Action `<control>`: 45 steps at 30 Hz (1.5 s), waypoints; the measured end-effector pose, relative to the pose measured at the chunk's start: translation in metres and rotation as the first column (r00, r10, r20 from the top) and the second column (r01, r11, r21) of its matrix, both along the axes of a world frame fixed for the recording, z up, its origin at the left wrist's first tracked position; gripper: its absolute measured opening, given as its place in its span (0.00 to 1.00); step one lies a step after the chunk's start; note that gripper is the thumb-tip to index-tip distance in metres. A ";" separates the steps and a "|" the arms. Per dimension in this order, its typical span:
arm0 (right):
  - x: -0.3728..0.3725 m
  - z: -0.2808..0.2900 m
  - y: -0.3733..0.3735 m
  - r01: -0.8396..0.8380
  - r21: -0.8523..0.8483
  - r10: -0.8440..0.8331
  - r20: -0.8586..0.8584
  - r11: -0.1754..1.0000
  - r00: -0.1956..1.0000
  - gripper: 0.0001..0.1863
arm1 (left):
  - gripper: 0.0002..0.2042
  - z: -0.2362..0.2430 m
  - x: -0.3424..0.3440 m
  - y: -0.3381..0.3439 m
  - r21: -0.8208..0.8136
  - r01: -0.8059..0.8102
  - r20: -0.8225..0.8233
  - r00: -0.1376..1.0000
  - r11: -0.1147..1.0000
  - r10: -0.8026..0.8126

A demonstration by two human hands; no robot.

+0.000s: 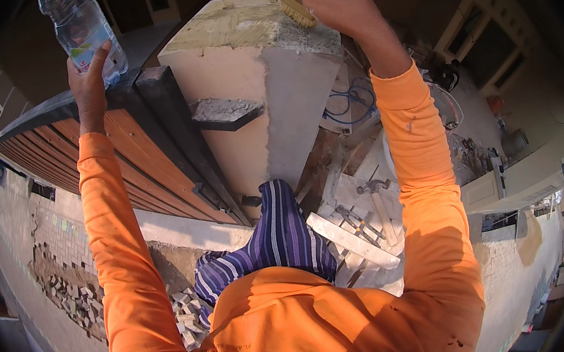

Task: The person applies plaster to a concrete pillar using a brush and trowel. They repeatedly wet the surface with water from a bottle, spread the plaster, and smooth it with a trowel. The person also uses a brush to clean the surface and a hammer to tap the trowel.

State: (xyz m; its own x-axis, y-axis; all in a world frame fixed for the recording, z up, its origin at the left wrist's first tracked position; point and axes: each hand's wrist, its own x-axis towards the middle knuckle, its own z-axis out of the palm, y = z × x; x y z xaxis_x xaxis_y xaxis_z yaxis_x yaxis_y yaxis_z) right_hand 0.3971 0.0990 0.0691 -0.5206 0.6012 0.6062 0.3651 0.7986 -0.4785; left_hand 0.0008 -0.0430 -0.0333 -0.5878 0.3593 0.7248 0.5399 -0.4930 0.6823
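My left hand [90, 84] is wrapped round a clear plastic bottle [83, 29] with a coloured label, held up above the gate. My right hand [342, 2] grips a brush with yellowish bristles [296, 12]. The bristles rest on the far right part of the pillar's ledge [225, 28], beside a narrower upright block. Yellowish smears and grey, rough patches cover this ledge. Below it, the pillar's front [220, 77] is beige, and its right side [299, 101] is smooth grey.
A wood-slatted gate [139, 148] with a dark frame stands at the left. A dark bracket [228, 113] juts from the pillar. At lower right lie a hammer [380, 207], pliers [351, 218] and a pale board [353, 240]. Blue hose [356, 102] coils behind; rubble [75, 305] lies left.
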 end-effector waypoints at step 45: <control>0.047 -0.073 0.099 -0.194 -0.443 -0.131 -0.604 0.875 0.786 0.15 | 0.29 0.002 0.009 -0.001 -0.020 -0.035 -0.028 0.999 0.999 0.035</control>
State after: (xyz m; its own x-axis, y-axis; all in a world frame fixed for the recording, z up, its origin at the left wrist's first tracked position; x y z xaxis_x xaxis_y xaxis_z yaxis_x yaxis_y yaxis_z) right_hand 0.4441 0.1984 -0.0042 -0.1703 0.8768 0.4496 -0.1489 0.4282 -0.8913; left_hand 0.0098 -0.0441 -0.0309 -0.5800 0.3539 0.7338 0.5757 -0.4593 0.6765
